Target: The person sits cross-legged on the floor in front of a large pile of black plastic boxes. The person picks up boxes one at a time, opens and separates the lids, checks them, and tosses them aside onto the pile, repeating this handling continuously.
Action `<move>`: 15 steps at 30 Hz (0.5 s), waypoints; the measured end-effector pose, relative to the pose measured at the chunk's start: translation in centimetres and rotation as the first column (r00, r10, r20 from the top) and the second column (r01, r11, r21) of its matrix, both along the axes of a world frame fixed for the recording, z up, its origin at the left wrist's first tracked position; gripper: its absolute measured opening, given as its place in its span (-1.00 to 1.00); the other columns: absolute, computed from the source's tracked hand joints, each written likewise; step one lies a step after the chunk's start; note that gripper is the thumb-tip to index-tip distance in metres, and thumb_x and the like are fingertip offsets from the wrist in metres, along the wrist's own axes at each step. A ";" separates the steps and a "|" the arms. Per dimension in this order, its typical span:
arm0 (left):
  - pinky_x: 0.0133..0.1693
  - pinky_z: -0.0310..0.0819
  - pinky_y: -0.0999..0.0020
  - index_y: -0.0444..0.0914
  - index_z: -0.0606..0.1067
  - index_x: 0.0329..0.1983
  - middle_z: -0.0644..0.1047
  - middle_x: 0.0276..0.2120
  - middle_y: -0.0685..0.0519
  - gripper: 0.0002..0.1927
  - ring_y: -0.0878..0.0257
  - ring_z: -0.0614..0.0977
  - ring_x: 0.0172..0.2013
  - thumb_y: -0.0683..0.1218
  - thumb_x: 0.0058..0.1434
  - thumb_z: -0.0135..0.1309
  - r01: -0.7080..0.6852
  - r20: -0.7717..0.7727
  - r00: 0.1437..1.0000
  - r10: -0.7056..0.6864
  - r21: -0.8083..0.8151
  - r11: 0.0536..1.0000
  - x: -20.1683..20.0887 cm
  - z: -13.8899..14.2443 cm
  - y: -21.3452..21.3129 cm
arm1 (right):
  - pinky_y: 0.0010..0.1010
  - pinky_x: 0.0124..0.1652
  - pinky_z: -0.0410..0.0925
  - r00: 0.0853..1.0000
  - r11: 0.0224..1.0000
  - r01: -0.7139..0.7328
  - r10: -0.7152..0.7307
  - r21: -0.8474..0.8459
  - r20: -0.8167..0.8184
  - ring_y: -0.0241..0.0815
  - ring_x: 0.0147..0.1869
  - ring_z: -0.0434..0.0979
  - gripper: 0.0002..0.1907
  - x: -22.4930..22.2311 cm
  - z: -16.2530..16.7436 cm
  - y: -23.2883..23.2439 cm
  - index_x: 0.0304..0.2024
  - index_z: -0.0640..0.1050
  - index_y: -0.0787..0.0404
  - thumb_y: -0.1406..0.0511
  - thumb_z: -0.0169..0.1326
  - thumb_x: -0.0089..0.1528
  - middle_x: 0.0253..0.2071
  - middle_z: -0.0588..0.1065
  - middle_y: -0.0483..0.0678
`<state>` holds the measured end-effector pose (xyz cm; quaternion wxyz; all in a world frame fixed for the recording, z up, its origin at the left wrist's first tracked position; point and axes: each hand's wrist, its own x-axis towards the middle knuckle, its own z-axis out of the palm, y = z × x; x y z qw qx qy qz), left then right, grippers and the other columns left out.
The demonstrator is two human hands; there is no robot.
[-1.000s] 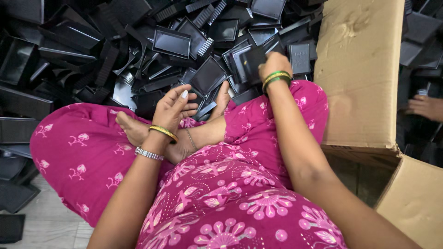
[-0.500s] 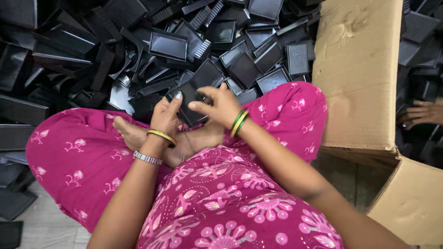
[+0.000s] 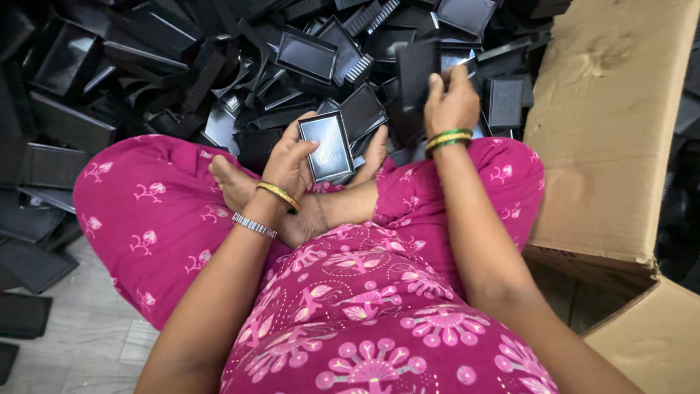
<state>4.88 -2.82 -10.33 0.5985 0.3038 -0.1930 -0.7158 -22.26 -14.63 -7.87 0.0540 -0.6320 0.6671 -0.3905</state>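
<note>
I sit cross-legged in pink patterned clothes. My left hand [image 3: 290, 162], with gold and silver bangles on the wrist, holds a small black rectangular tray [image 3: 327, 146] above my feet, its flat side facing up. My right hand [image 3: 452, 102], wearing green and gold bangles, reaches forward and grips another black tray [image 3: 417, 71] standing on edge at the pile. A large heap of similar black plastic trays [image 3: 219, 66] spreads in front of me.
An open brown cardboard box [image 3: 609, 131] stands at my right, one flap [image 3: 656, 343] hanging near my knee. More black trays [image 3: 29, 255] lie on the grey floor at my left.
Half a second ago both hands held one tray over my feet. Now my left hand keeps it alone, and my right hand has reached forward to the pile and taken another tray.
</note>
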 end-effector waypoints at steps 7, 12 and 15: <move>0.18 0.47 0.21 -0.28 0.21 0.42 0.48 0.14 -0.03 -0.43 0.18 0.55 0.13 -0.21 0.37 0.05 -0.021 0.059 0.998 0.021 0.007 1.000 -0.2 -1.3 -0.1 | -0.37 -0.32 0.43 0.875 0.885 -0.413 0.322 0.213 0.361 -0.24 -0.36 0.53 -0.75 9.1 0.4 9.3 -0.28 0.55 0.23 0.21 0.30 0.21 -0.41 0.53 -0.01; 0.14 0.52 0.22 -0.24 0.27 0.39 0.49 0.14 -0.07 -0.46 0.16 0.57 0.09 -0.11 0.37 0.05 -0.071 0.055 0.996 0.070 0.013 0.997 0.1 -0.9 -0.1 | -0.10 -0.23 0.49 0.357 0.646 -0.691 -0.087 0.325 0.930 -0.26 0.10 0.52 -0.43 9.0 1.9 8.9 0.23 0.37 0.03 0.05 0.18 0.23 0.15 0.40 -0.07; 0.07 0.55 0.25 -0.26 0.35 0.29 0.53 0.09 -0.06 -0.53 0.17 0.62 0.03 0.02 0.38 0.02 -0.086 -0.041 0.995 0.089 0.079 0.993 0.6 -0.9 0.1 | 0.11 -0.13 0.55 -0.140 0.349 -0.935 -0.545 0.071 0.827 0.13 0.01 0.62 -0.12 8.2 3.0 8.7 0.32 0.29 0.25 -0.18 0.06 0.18 0.15 0.46 0.18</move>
